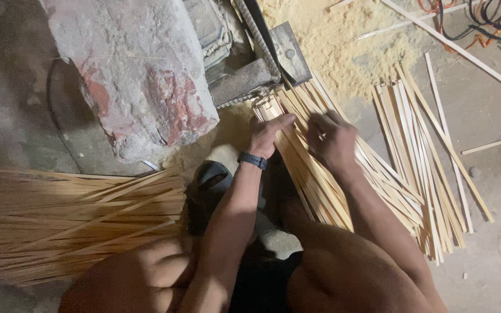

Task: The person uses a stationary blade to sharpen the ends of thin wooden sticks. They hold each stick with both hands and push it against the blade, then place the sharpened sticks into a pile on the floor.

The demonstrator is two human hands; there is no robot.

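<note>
Bamboo strips (314,174) lie in a flat bundle on the floor (494,255) in front of the person, long axis slanting from the metal block (265,64) at the upper left down toward the lower right. Both hands rest on the bundle's upper end. The left hand (268,134), a dark watch (253,160) on its wrist, presses flat with straight, released fingers (285,120) pointing toward the block. The right hand (333,139) sits just beside it, fingers curled down among the strips; whether they pinch one cannot be told. A second heap of strips (76,220) lies well apart at the left
</note>
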